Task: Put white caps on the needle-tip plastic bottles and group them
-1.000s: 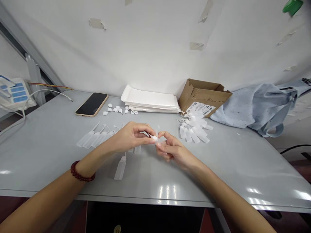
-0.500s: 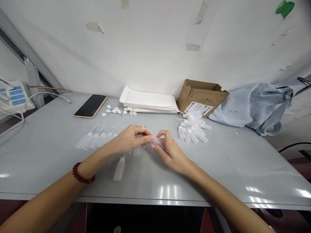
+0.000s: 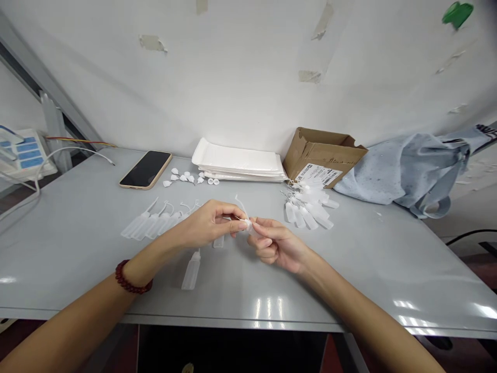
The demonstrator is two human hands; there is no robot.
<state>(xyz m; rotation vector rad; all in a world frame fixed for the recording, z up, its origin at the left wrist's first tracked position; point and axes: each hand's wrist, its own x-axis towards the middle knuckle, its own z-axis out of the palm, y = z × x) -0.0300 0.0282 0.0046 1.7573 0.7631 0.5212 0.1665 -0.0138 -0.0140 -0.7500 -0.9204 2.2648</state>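
Note:
Between my two hands is a small translucent squeeze bottle (image 3: 253,231), partly hidden by the fingers, with a thin white strap curling up from its neck. My left hand (image 3: 213,224) pinches it at the neck and cap end. My right hand (image 3: 278,243) grips the body, fingers curled beneath. One similar bottle (image 3: 191,272) lies below my left wrist. A row of bottles (image 3: 144,225) with thin straps lies left of my left hand, partly covered by it. Another bottle (image 3: 219,242) shows just under my left fingers.
A heap of bottles (image 3: 309,205) with thin needle tips lies to the right. Several white caps (image 3: 187,176) sit beside a phone (image 3: 145,169). White envelopes (image 3: 238,159), a cardboard box (image 3: 324,155) and light-blue cloth (image 3: 399,166) line the wall.
My right hand has turned and closed more tightly around the bottle, its fingers now curled under. The strap at the neck stands up more visibly. My left hand has barely moved.

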